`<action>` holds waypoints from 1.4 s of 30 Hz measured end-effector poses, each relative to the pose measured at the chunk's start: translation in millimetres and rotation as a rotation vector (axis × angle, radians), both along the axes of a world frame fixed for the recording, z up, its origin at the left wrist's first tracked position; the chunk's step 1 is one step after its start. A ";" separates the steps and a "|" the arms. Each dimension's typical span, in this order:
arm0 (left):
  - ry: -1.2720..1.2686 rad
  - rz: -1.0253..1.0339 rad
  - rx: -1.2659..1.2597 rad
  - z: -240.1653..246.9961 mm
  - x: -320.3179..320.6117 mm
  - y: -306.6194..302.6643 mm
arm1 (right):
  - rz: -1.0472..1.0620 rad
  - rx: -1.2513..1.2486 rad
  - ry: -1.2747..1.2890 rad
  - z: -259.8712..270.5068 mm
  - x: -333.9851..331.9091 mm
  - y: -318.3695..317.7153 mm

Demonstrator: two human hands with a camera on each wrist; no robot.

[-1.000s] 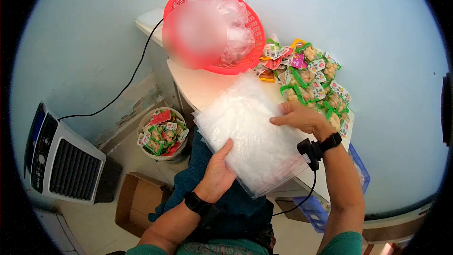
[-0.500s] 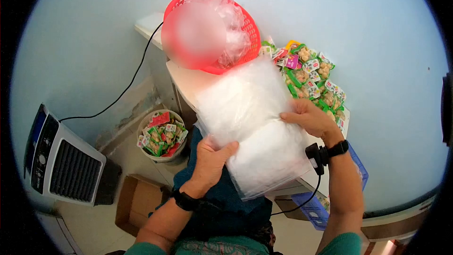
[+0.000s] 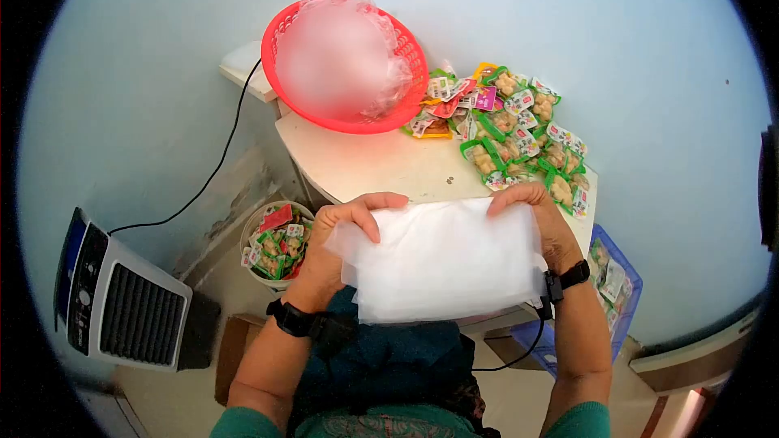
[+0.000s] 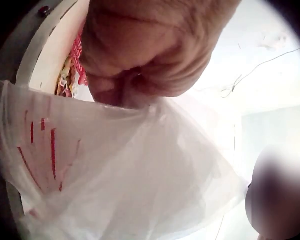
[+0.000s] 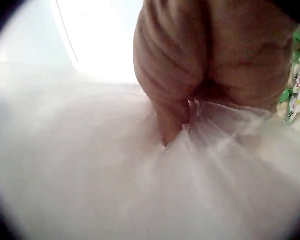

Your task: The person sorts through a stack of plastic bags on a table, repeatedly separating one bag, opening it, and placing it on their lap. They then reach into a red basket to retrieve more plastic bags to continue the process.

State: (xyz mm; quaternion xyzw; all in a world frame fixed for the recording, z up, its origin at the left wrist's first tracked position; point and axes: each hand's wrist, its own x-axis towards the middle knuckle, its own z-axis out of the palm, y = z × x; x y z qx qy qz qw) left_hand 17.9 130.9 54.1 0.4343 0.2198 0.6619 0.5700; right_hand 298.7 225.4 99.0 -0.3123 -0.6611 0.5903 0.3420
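A stack of clear plastic bags (image 3: 450,264) hangs between both hands over the lap, at the table's near edge. The left hand (image 3: 345,231) grips its upper left corner, thumb and fingers curled round the plastic. At the upper right corner the right hand (image 3: 540,219) pinches the stack. The left wrist view shows the left hand (image 4: 145,55) above the bags (image 4: 130,170), which carry red marks on one side. In the right wrist view the plastic (image 5: 115,170) is gathered into creases under the right hand (image 5: 210,60).
On the table (image 3: 357,162) stand a red basket (image 3: 357,125) of clear plastic and a pile of green-edged food packets (image 3: 519,142). Below left are a bucket of packets (image 3: 280,247), a cardboard box (image 3: 231,349) and an air cooler (image 3: 130,300). A blue crate (image 3: 629,300) is at the right.
The bag stack has come down from above the table toward the lap and now looks shorter and wider. The left hand has moved up to its top edge; both hands are roughly level.
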 end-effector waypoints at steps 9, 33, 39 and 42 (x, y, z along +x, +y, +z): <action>0.367 0.097 0.037 -4.5 11.3 19.0 | -0.140 -0.176 0.210 -10.7 3.4 6.8; 0.234 0.010 -0.152 -55.1 -10.8 118.3 | -0.204 -0.256 0.151 -84.3 18.6 65.2; 0.881 0.371 0.015 -34.5 -22.8 131.3 | -0.339 -0.025 0.014 -90.8 22.7 68.5; 1.201 0.463 0.310 10.7 15.6 117.6 | -0.392 0.001 -0.099 -82.1 18.2 64.8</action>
